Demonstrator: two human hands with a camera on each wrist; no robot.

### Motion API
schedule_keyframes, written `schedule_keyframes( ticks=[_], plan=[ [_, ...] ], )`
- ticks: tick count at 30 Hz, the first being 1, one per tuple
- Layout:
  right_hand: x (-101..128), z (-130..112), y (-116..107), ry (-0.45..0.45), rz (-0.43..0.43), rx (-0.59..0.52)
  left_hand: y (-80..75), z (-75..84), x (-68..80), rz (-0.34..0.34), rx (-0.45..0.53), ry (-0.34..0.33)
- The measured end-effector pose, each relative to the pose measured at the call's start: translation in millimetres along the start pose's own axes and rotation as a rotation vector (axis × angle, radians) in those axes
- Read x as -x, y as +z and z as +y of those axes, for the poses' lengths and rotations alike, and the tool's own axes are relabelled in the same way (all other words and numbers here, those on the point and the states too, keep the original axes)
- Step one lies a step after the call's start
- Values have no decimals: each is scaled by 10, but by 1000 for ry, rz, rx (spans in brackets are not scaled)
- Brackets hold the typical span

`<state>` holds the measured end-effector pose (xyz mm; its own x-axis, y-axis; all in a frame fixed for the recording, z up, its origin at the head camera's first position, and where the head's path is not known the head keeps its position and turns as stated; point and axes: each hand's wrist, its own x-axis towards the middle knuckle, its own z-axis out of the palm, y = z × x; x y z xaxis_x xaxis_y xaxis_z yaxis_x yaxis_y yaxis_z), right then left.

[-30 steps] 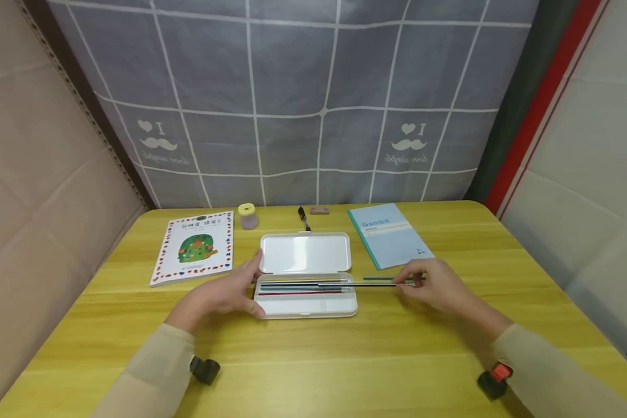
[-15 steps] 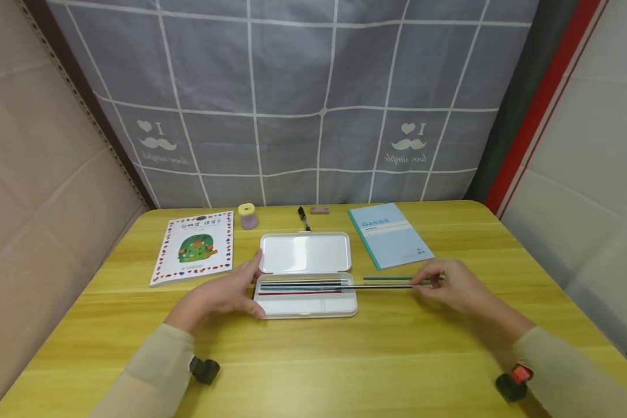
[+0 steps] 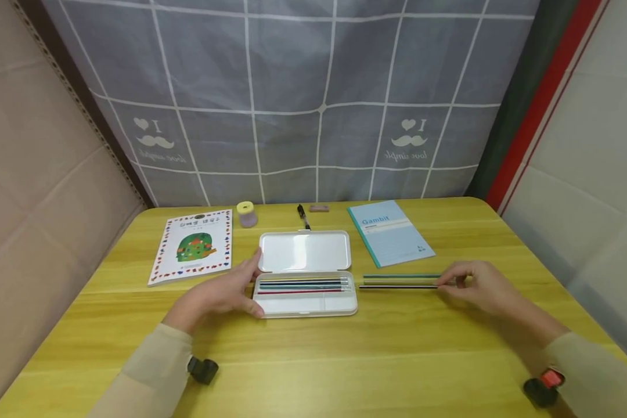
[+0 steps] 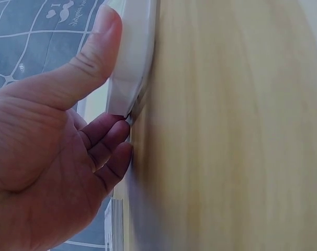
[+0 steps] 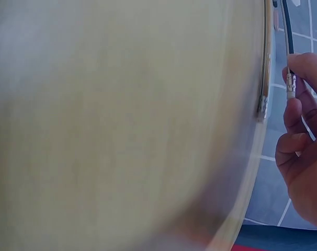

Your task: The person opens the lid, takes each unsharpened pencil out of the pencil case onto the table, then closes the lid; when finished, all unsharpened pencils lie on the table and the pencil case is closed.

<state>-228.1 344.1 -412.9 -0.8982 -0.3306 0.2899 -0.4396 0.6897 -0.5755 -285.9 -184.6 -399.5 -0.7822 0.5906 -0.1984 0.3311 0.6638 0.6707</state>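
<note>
while the right hand point(image 3: 475, 287) pinches it near the eraser end, dark pencil point(image 3: 397, 287): one, long axis left to right, far end pointing left at the case point(image 3: 339, 305), just beside its right end and apart. right fingers: narrow, closed on the pencil, the nearer hand. green pencil point(image 3: 397, 276): one, parallel, just beyond. case: one, white, lid up, long axis roughly in line with the dark pencil; pencil row point(image 3: 300, 284) in its far compartment. left hand point(image 3: 230, 290): thumb and curled fingers gripping the case's left end.
</note>
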Motion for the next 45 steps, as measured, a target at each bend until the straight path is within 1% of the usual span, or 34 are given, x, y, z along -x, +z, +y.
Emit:
schedule_keyframes(
  ticks=[5,10,18,20,26,29,35,41,45],
  plan=[
    [-2,30,-26,3,-10,25,-10,5,12,1,4,-13],
    [7,51,-37,9,-13,51,-10,12,16,-2,6,3],
    [8,56,-41,10,-31,58,-18,26,33,-4,11,0],
    [6,49,-37,3,-37,74,-24,24,38,-2,4,5],
    [-7,61,-13,-63,-51,139,-31,8,41,-1,1,4],
    [-6,74,-2,-68,-57,168,-26,0,30,-3,-2,1],
    [28,57,-6,-83,-38,213,-10,4,-4,-16,15,6],
    [20,9,2,-33,-38,199,-15,12,1,-17,11,-3],
    [-13,-68,14,-22,-12,176,-22,18,2,-13,-5,1]
  ],
)
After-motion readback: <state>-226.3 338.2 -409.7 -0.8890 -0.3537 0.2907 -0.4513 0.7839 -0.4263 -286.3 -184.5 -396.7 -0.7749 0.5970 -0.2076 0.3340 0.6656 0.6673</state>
